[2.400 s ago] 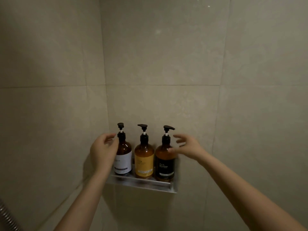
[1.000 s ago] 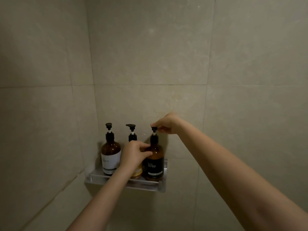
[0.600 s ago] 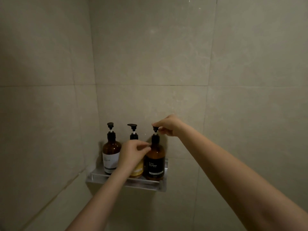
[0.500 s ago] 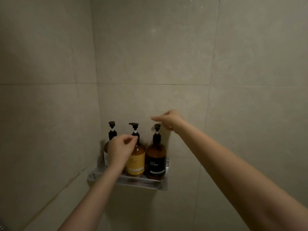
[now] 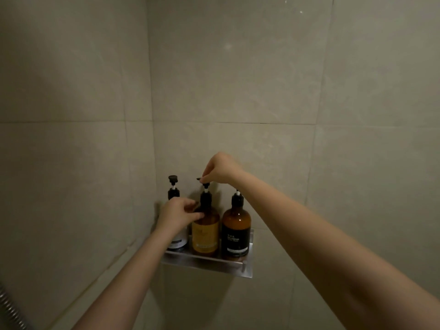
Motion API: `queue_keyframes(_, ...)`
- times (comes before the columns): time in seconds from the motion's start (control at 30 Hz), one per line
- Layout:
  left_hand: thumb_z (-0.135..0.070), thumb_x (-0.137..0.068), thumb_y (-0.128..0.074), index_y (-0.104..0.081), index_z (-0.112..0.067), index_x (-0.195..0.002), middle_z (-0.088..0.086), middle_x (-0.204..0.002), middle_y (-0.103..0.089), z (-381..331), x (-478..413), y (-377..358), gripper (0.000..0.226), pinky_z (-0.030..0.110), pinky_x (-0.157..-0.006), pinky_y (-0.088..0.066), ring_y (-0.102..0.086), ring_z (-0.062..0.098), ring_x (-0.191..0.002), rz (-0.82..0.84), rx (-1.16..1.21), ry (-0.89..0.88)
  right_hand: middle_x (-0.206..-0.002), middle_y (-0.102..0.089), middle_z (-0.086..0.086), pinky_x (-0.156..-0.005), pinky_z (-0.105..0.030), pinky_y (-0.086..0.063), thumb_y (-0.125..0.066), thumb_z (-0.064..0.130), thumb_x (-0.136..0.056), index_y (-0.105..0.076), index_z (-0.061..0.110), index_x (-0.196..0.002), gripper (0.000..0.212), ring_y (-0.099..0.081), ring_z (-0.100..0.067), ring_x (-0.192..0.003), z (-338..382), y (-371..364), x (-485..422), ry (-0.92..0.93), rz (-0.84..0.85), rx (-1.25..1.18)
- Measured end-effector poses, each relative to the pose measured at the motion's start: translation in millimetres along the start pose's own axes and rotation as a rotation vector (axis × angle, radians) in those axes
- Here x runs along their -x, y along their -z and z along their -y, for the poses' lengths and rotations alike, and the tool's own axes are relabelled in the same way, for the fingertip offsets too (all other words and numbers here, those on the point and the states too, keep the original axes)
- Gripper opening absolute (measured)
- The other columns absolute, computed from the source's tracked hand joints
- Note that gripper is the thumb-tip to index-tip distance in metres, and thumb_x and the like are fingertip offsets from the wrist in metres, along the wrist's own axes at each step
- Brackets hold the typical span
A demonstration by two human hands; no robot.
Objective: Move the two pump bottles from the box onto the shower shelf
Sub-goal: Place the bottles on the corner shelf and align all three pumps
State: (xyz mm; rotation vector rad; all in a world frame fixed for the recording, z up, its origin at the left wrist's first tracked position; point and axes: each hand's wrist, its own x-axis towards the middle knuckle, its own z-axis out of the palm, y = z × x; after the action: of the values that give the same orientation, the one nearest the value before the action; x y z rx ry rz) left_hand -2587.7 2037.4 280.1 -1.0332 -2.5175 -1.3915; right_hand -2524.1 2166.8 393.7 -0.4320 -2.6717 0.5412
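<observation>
A shower hose (image 5: 9,308) edges in at my lower left. My left hand (image 5: 177,214) grips the yellow-labelled bottle (image 5: 206,231) at its shoulder; my right hand (image 5: 220,169) pinches its pump head (image 5: 202,179), spout pointing left. Three upright bottles (white-labelled bottle (image 5: 177,241), black-labelled bottle (image 5: 236,232) flanking) fill the shower shelf (image 5: 207,264), packed into the tiled corner.

I face a dim shower corner (image 5: 150,115) where two walls of large beige stone-look tiles (image 5: 238,67) meet. Thin grout lines (image 5: 238,123) cross them at about mid height. The light is low and warm, with faint glints high on the glossy surface. A ribbed metal shower hose (image 5: 9,308) shows at lower left.
</observation>
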Motion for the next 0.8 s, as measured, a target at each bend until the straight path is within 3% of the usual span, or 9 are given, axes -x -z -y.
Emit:
queue_keyframes(0.17,-0.026,-0.070,-0.078,-0.073,-0.016,-0.097,-0.002,-0.091,-0.073,4.3,-2.4,-0.2,0.030,0.032,-0.080,-0.054,-0.063,0.007,-0.079,0.040,-0.012,-0.022,-0.101,-0.071,-0.005,-0.051,-0.015,-0.037,-0.071,0.021,-0.081,-0.073,0.009,-0.103,0.025,-0.056,-0.010,-0.073,0.2,3.7,1.5,0.083,0.054,0.079)
queue_keyframes(0.23,-0.026,-0.069,-0.079,-0.071,-0.013,-0.102,-0.003,-0.095,-0.071,5.2,-3.4,-0.3,0.037,0.026,-0.077,-0.049,-0.059,0.005,-0.079,0.019,-0.007,-0.014,-0.106,-0.069,-0.005,-0.060,-0.016,-0.044,-0.067,0.013,-0.084,-0.071,0.012,-0.109,0.026,-0.059,-0.013,-0.081,0.6,8.9,2.7,0.157,0.129,0.115)
queue_keyframes(0.3,-0.026,-0.068,-0.080,-0.070,-0.012,-0.106,0.001,-0.102,-0.071,5.6,-4.9,-0.5,0.041,0.024,-0.077,-0.047,-0.058,0.005,-0.081,0.023,-0.008,-0.015,-0.110,-0.068,-0.007,-0.078,-0.026,-0.055,-0.064,0.007,-0.085,-0.070,0.012,-0.111,0.028,-0.063,-0.020,-0.097,-1.6,13.5,4.0,0.196,0.180,0.087)
queue_keyframes(0.37,-0.026,-0.068,-0.080,-0.069,-0.013,-0.107,0.003,-0.106,-0.071,5.3,-4.7,-0.2,0.043,0.026,-0.081,-0.049,-0.061,0.007,-0.086,0.038,-0.001,-0.017,-0.113,-0.068,-0.008,-0.088,-0.033,-0.056,-0.063,0.003,-0.085,-0.070,0.012,-0.111,0.029,-0.064,-0.021,-0.103,-4.3,15.7,5.3,0.206,0.203,0.043)
queue_keyframes(0.47,-0.025,-0.069,-0.079,-0.071,-0.016,-0.102,-0.003,-0.096,-0.072,5.9,-2.8,0.3,0.035,0.017,-0.070,-0.048,-0.061,0.000,-0.079,0.038,0.029,-0.029,-0.115,-0.068,-0.007,-0.079,-0.026,-0.057,-0.063,0.003,-0.085,-0.071,0.011,-0.110,0.027,-0.063,-0.018,-0.103,-6.3,16.0,3.3,0.183,0.220,-0.025)
queue_keyframes(0.57,-0.025,-0.070,-0.078,-0.071,-0.017,-0.098,-0.017,-0.078,-0.064,4.9,-1.6,0.6,0.030,0.013,-0.063,-0.043,-0.062,0.001,-0.078,0.036,0.018,-0.043,-0.109,-0.070,-0.009,-0.067,-0.020,-0.054,-0.067,0.020,-0.085,-0.070,0.007,-0.107,0.026,-0.064,-0.017,-0.092,-5.8,12.2,-1.4,0.049,0.151,-0.162)
queue_keyframes(0.67,-0.025,-0.070,-0.078,-0.070,-0.015,-0.104,-0.007,-0.094,-0.070,5.7,-2.9,-0.3,0.036,0.024,-0.076,-0.050,-0.059,0.002,-0.078,0.038,0.018,-0.033,-0.096,-0.071,-0.011,-0.070,-0.027,-0.057,-0.070,0.033,-0.081,-0.070,0.002,-0.102,0.037,-0.064,-0.017,-0.080,-4.1,4.5,-8.0,-0.044,0.069,-0.114)
queue_keyframes(0.8,-0.024,-0.070,-0.078,-0.068,-0.013,-0.109,0.004,-0.108,-0.071,7.3,-2.4,-0.7,0.042,0.029,-0.085,-0.051,-0.061,0.008,-0.089,0.029,0.019,-0.035,-0.093,-0.070,-0.014,-0.083,-0.033,-0.059,-0.071,0.016,-0.082,-0.070,-0.002,-0.103,0.027,-0.064,-0.017,-0.079,-4.9,2.8,-12.6,-0.119,0.090,-0.194)
